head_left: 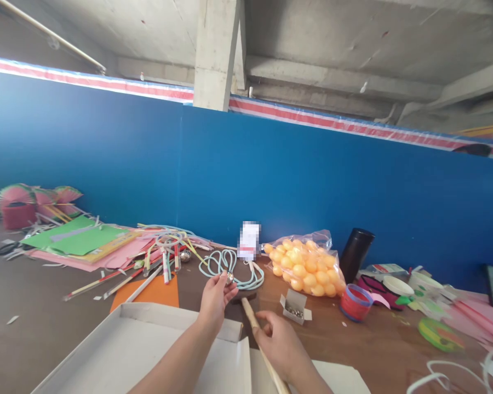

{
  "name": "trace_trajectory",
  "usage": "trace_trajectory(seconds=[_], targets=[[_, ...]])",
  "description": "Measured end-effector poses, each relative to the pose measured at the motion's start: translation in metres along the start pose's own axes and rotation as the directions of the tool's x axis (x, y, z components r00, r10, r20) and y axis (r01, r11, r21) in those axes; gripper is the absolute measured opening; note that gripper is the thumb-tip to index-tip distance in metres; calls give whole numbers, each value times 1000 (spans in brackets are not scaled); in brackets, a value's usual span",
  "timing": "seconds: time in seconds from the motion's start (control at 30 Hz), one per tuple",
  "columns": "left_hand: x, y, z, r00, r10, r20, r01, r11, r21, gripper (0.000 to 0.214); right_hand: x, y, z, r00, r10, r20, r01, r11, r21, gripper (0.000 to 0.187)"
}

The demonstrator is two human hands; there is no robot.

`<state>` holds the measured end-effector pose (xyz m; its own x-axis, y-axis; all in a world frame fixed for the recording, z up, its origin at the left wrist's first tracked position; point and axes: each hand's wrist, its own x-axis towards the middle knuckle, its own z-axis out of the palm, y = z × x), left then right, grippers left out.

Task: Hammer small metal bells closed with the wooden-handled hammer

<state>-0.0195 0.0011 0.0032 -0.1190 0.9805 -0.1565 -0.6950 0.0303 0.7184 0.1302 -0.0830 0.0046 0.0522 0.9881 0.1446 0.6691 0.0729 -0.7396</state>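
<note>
My left hand (pixel 216 298) pinches a small shiny silver ball (pixel 229 278) between thumb and fingertips, above the table. Curled around a pale wooden handle is my right hand (pixel 279 339); the handle belongs to a hammer (pixel 248 313) whose dark head points away from me, close to my left hand. Just behind the silver ball lie coils of light blue cord (pixel 217 262). A small open carton (pixel 294 306) with tiny metal pieces, possibly tacks, stands to the right of the hammer. Under my left forearm is a shallow white box (pixel 148 339).
A clear bag of orange balls (pixel 306 265) rests near the blue partition (pixel 312 180), beside a black bottle (pixel 356 251) and a red-and-blue tape roll (pixel 355 302). Green paper (pixel 72 235), sticks and another silver ball (pixel 185 255) lie to the left. White cord (pixel 435 372) loops at lower right.
</note>
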Motion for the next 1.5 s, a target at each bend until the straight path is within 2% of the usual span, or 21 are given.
trace_trajectory(seconds=[0.13, 0.23, 0.33, 0.47, 0.57, 0.63, 0.7, 0.9, 1.03, 1.23, 1.5], targets=[[1, 0, -1, 1000, 5, 5, -5, 1000, 11, 14, -2, -1, -2, 1000, -25, 6, 26, 994, -111, 22], [1, 0, -1, 1000, 3, 15, -3, 1000, 24, 13, -1, -4, -5, 997, -72, -6, 70, 984, -165, 25], [0, 0, -1, 1000, 11, 29, -12, 999, 42, 13, 4, -3, -13, 994, -65, -86, 49, 982, -184, 25], [-3, 1, -2, 999, 14, 38, -16, 998, 53, 13, 15, 10, -37, 938, 82, -336, -166, 958, -232, 28], [-4, 2, -1, 999, 7, 37, -9, 998, 54, 13, 21, 24, -56, 875, 211, -436, -345, 903, -256, 32], [-4, 2, -1, 999, 5, 37, -6, 999, 50, 12, 23, 31, -64, 863, 263, -432, -405, 870, -280, 31], [-5, 2, 0, 999, 3, 40, -5, 999, 43, 12, 25, 34, -65, 871, 278, -406, -420, 850, -319, 30], [-7, 4, 2, 999, -18, 44, 15, 999, 51, 13, 31, 33, -57, 930, 255, -263, -350, 831, -432, 28], [-8, 5, 4, 999, -26, 37, 24, 998, 59, 14, 31, 33, -58, 948, 256, -188, -315, 838, -445, 29], [-9, 7, 5, 999, -39, 27, 37, 998, 59, 14, 30, 33, -57, 948, 256, -186, -313, 849, -425, 20], [-9, 5, 5, 999, -30, 39, 28, 997, 72, 14, 29, 37, -55, 960, 230, -161, -277, 863, -422, 22]])
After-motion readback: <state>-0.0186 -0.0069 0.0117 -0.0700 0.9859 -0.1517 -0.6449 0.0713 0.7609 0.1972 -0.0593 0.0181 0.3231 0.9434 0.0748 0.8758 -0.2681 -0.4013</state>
